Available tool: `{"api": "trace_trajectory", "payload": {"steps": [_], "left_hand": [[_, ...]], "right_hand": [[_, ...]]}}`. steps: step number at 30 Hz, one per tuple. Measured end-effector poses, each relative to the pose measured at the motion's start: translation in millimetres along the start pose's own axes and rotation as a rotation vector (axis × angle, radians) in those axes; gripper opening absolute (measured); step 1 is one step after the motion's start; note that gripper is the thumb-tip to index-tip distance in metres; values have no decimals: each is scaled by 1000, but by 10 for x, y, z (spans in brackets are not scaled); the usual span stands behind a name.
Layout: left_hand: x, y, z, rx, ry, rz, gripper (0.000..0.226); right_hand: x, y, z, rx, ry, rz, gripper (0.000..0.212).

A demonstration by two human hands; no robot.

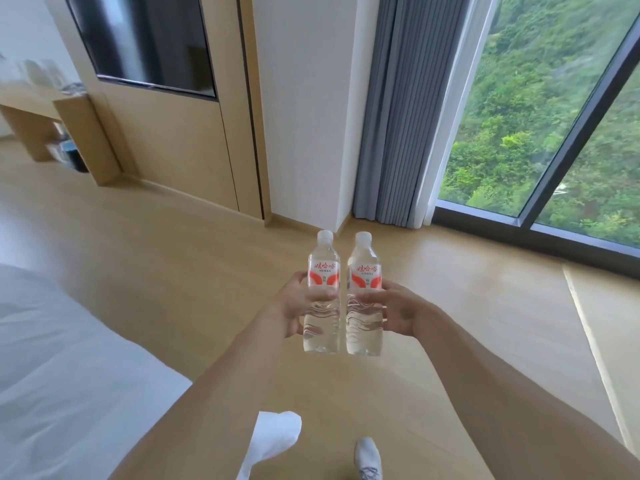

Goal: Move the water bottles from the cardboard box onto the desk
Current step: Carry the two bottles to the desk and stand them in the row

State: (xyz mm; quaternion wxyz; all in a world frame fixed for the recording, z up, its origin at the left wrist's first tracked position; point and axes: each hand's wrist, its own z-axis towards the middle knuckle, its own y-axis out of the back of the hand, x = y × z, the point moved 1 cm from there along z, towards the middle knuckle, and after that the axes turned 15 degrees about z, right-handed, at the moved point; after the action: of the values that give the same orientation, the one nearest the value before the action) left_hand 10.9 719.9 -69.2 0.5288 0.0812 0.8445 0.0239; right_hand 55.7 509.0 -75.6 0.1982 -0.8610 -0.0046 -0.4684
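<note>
**Two bottles held upright over the floor**

The left water bottle [321, 296] and right water bottle [364, 296] stand upright side by side in mid-air, just apart. The left hand [300, 304] grips one at its middle, the right hand [398, 311] the other. Below lies wooden floor [173, 254]; a white bed [52, 358] sits left.

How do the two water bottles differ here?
The left bottle is gripped by the left hand; the right bottle by the right hand. The left bottle's cap sits slightly further left-tilted. Both are upright, capped, clear, with the same red-and-white label.
</note>
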Motion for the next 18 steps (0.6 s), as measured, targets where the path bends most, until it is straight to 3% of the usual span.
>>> {"api": "trace_trajectory", "payload": {"steps": [5, 15, 18], "left_hand": [[-352, 226, 821, -140, 37, -51, 59], [-1094, 854, 2036, -373, 115, -171, 66], [-1153, 1171, 2293, -429, 127, -199, 60]], "right_hand": [[585, 45, 1010, 101, -71, -61, 45], [1647, -238, 2758, 238, -151, -158, 48], [1773, -486, 3203, 304, -180, -186, 38]]}}
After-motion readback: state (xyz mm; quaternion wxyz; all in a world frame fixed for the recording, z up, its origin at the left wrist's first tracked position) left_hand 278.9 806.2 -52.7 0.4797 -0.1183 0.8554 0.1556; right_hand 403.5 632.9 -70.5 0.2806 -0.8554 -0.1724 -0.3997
